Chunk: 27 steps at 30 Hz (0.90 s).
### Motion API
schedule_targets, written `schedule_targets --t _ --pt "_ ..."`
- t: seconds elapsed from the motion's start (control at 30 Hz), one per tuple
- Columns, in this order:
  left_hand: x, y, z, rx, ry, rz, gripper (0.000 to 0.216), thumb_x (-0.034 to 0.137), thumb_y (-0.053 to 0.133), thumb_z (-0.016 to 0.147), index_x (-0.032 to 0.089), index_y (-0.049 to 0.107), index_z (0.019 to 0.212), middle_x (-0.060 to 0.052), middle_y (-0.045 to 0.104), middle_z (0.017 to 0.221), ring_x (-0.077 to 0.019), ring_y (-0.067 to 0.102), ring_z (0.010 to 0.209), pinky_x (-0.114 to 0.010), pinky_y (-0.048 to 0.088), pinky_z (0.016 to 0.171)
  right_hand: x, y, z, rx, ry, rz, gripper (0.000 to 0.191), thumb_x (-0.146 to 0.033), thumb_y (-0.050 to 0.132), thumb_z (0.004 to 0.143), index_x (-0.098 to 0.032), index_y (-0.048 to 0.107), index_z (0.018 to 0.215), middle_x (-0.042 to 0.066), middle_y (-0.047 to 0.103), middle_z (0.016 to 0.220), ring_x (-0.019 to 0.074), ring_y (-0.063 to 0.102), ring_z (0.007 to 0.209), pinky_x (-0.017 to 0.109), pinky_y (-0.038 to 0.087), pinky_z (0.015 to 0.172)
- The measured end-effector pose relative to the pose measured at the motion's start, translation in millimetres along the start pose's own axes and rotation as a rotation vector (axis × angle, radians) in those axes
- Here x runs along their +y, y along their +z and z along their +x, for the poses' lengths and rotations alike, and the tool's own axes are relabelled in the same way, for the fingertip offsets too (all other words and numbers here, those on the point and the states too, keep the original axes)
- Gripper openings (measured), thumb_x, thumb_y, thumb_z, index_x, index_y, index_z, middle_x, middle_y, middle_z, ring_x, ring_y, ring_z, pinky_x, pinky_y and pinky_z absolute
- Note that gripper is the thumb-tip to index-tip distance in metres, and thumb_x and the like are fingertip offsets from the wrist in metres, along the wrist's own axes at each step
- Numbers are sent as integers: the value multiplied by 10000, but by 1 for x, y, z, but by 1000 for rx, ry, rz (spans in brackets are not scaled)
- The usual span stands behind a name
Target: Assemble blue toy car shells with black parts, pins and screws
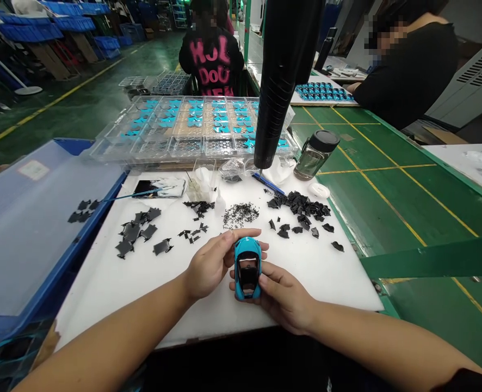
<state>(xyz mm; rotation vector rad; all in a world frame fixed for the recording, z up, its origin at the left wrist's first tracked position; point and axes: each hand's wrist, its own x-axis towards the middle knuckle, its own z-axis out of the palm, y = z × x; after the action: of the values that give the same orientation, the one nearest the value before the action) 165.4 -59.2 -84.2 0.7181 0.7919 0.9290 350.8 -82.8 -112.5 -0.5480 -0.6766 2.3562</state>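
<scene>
While the left hand (210, 268) curls round one side of the toy car (248, 269), I have the right hand (286, 296) closed on the other, holding it over the white board (326, 275), nearer than the tiny black parts (241, 214).

bare left hand (208, 268), bare right hand (286, 298), uncovered forearms (143, 321) narrowing toward slim wrists, bit of a black sleeve (471, 381) high on the right arm, black clothing (233, 362) around the lap, honestly kinda too dark to tell what cut
</scene>
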Motion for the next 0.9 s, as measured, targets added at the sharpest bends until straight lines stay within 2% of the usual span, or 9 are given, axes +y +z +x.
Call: schedule_targets --t 0.2,0.3,0.43,0.6,0.8,0.9 --pt "-3 -4 7 23 -18 3 557 523 395 950 129 568 1303 -180 670 1191 -327 629 1106 -402 512 870 -3 2 4 58 14 15 302 -296 607 962 -113 639 1199 166 654 1143 260 618 1105 425 450 978" --pt "-3 -5 8 44 -30 2 556 518 405 950 129 556 1317 -178 673 1184 -298 651 1049 -323 521 743 -5 3 5 86 27 41 295 -304 626 949 -121 642 1180 157 641 1175 261 622 1101 419 455 969" --pt "-2 -3 9 64 -51 -24 547 494 414 954 113 539 1326 -184 676 1172 -254 675 937 -244 462 566 -6 5 5 98 41 59 317 -336 666 921 -120 644 1152 149 658 1131 252 627 1089 414 450 971" --pt "-1 -1 10 67 -66 -52 541 470 417 960 103 504 1347 -193 667 1182 -280 665 1005 -247 469 583 -6 3 5 119 44 60 348 -370 681 907 -118 640 1144 157 649 1145 259 628 1083 418 456 958" --pt "-3 -1 12 87 -105 -54 528 453 401 973 107 484 1363 -195 670 1179 -228 684 880 -221 413 515 -5 2 6 133 47 73 424 -419 704 883 -123 629 1177 150 658 1109 252 619 1093 423 438 982" --pt "-2 -2 13 97 -115 -74 532 453 425 962 100 487 1354 -200 667 1183 -262 680 943 -239 445 551 -6 2 6 136 50 79 444 -429 711 875 -121 626 1184 152 660 1104 245 618 1083 425 432 984"
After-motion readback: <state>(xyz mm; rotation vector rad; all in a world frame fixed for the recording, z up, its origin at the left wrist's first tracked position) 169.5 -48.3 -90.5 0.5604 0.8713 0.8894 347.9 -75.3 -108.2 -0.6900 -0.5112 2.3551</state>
